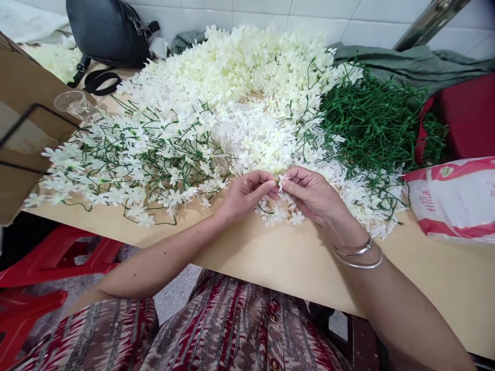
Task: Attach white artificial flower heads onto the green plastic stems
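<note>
My left hand [249, 195] is closed in a pinch at the table's front, on what looks like the thin green stem of an artificial flower sprig; its tip is mostly hidden by the fingers. Close beside it, my right hand [311, 195] pinches a small white artificial flower [281, 183] between thumb and forefinger. The fingertips of both hands nearly meet. Just below them hang or lie white blossoms [274, 215] on a bit of green stem. To the left spreads a heap of assembled white flower sprigs [139, 154] with green stems.
Behind my hands rises a large pile of loose cream-white blossoms [247, 67]. Bare green stems [371, 118] are heaped at right, by a red container [469, 116] and a pink-and-white packet [456, 198]. A black bag [106, 33], clear plastic cup [73, 104] and cardboard box [29, 103] stand left.
</note>
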Action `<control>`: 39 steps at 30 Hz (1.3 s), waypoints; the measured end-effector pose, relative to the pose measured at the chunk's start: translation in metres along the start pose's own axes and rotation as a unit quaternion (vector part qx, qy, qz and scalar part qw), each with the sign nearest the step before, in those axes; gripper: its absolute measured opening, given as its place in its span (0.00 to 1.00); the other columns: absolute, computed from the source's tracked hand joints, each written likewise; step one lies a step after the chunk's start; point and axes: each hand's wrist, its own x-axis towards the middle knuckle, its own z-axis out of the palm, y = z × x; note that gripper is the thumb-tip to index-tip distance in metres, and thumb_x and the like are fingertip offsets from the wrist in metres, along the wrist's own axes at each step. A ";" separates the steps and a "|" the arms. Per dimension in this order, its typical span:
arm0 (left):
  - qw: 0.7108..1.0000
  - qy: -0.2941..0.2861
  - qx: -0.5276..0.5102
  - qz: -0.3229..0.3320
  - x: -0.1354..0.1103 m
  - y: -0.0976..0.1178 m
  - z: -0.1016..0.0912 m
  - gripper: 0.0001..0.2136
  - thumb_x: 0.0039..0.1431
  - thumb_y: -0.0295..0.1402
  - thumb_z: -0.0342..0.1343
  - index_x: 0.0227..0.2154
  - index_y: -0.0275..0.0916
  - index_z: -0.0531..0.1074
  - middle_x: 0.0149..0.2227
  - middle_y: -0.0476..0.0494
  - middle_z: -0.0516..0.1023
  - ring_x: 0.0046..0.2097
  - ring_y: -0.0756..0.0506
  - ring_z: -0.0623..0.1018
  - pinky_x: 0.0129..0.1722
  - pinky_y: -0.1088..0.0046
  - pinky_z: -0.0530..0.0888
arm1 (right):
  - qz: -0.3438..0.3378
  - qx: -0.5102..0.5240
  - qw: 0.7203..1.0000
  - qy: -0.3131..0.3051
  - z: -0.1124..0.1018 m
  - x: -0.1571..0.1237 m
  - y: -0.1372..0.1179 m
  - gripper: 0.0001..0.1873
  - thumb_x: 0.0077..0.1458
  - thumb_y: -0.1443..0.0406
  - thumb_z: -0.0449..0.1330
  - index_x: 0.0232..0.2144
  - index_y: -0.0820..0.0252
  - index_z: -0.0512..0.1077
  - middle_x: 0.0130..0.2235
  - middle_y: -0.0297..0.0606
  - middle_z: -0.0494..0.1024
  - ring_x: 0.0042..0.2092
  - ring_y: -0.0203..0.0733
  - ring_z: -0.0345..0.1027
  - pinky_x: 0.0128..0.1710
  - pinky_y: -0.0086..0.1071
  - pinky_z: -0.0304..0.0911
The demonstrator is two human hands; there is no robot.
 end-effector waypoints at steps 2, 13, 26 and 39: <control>1.000 -0.005 -0.006 0.005 0.000 0.000 0.000 0.18 0.63 0.49 0.67 0.37 0.37 0.76 0.30 0.48 0.82 0.32 0.50 0.82 0.33 0.74 0.79 | 0.002 -0.002 1.000 -0.007 0.000 0.000 -0.001 0.20 0.40 0.50 0.80 0.27 0.53 0.77 0.27 0.30 0.77 0.31 0.37 0.70 0.36 0.35 0.70; 1.000 -0.003 0.025 0.017 0.000 -0.005 0.000 0.14 0.69 0.42 0.63 0.37 0.34 0.73 0.28 0.50 0.81 0.28 0.53 0.79 0.32 0.77 0.76 | -0.035 -0.021 0.999 0.034 0.005 -0.003 0.004 0.19 0.41 0.54 0.80 0.26 0.54 0.76 0.25 0.30 0.77 0.27 0.36 0.68 0.28 0.31 0.65; 0.999 0.014 0.045 0.005 -0.003 -0.009 0.002 0.10 0.68 0.41 0.62 0.37 0.38 0.75 0.30 0.48 0.84 0.31 0.50 0.83 0.33 0.75 0.78 | -0.035 -0.057 0.997 0.047 0.004 -0.005 0.004 0.21 0.40 0.49 0.80 0.26 0.53 0.76 0.25 0.30 0.78 0.28 0.37 0.68 0.30 0.33 0.65; 0.996 0.041 0.078 -0.011 -0.011 0.009 0.006 0.09 0.72 0.39 0.58 0.39 0.39 0.76 0.32 0.46 0.83 0.33 0.48 0.83 0.38 0.71 0.78 | -0.044 -0.126 0.989 0.066 -0.001 -0.017 0.008 0.11 0.57 0.54 0.73 0.32 0.51 0.80 0.33 0.36 0.81 0.34 0.41 0.74 0.33 0.33 0.69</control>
